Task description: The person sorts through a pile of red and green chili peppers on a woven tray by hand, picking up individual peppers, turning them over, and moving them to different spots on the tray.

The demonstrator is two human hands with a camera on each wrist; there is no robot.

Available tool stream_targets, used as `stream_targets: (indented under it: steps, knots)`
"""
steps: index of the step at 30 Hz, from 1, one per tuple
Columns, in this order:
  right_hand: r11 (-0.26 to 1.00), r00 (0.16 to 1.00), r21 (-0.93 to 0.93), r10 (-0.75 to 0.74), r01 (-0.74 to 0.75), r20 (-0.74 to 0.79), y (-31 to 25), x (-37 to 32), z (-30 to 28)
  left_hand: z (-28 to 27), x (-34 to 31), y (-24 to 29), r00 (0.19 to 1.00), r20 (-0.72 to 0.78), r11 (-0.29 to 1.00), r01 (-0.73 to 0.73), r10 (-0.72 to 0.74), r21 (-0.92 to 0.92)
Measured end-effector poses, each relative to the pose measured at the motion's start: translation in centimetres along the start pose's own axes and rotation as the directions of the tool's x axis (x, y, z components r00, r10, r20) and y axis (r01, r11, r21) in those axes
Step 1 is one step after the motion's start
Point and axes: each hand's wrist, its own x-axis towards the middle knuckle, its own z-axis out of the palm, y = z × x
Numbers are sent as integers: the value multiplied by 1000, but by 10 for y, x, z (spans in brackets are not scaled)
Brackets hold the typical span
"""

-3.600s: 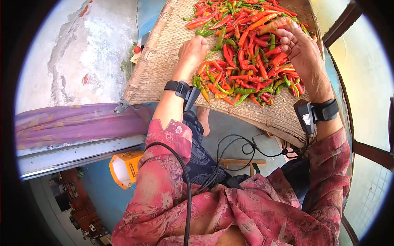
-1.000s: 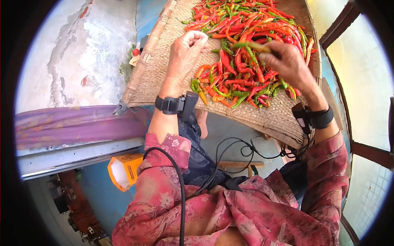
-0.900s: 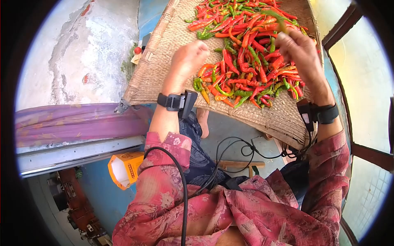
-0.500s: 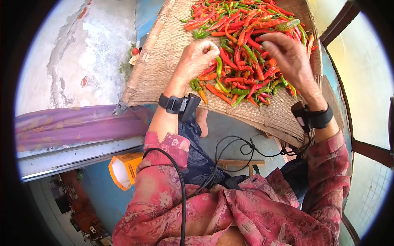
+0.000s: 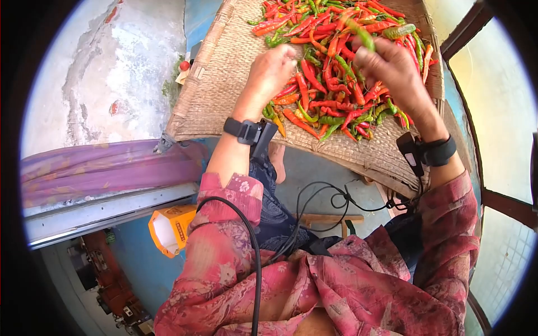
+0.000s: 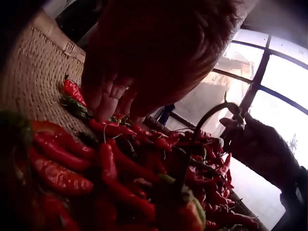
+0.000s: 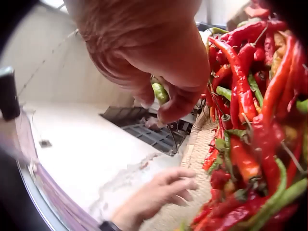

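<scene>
A wide woven tray (image 5: 224,73) carries a heap of red, orange and green chilies (image 5: 330,89). My right hand (image 5: 367,53) is raised over the middle of the heap and pinches one green chili (image 5: 360,35) between thumb and fingers; the right wrist view shows that chili (image 7: 160,91) in the pinch. My left hand (image 5: 274,64) reaches to the heap's left edge with fingers extended, their tips (image 6: 108,98) touching red chilies (image 6: 110,130). In the right wrist view the left hand (image 7: 161,190) lies low beside the pile with nothing in it.
The tray rests over my lap, its near rim (image 5: 358,162) close to my wrists. Cables (image 5: 325,201) loop below it. A yellow box (image 5: 168,229) and purple cloth (image 5: 89,168) lie left. A window frame (image 5: 465,33) stands at right, concrete floor (image 5: 112,67) at left.
My right hand dropped one green chili onto the far pile, dipped down, and now lifts another green one. The left hand shifted slightly up along the pile's left edge.
</scene>
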Motion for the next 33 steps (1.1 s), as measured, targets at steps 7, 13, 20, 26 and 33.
stream_targets:
  steps: [7, 13, 20, 26, 33]
  knots:
    - [933, 917, -352, -200, 70, -346, 3, 4, -21, 46, 9, -15, 987, 2, 945, 150, -158, 292]
    - [921, 971, -353, -214, 166, -104, 7, -2, -3, 31, 17, -8, 992, -8, 937, 119, -128, -329]
    - [905, 985, -391, -165, 169, 42, 0, -16, 27, 15, 0, 33, 990, 142, 697, 101, 1, -709]
    - [941, 979, -338, 52, 17, 196, 4, -19, 31, 16, -1, 29, 986, 167, 748, 104, 9, -655]
    - [953, 996, -291, 90, -89, -8, -19, 4, -9, 19, 8, 19, 958, 288, 801, 175, -3, -573]
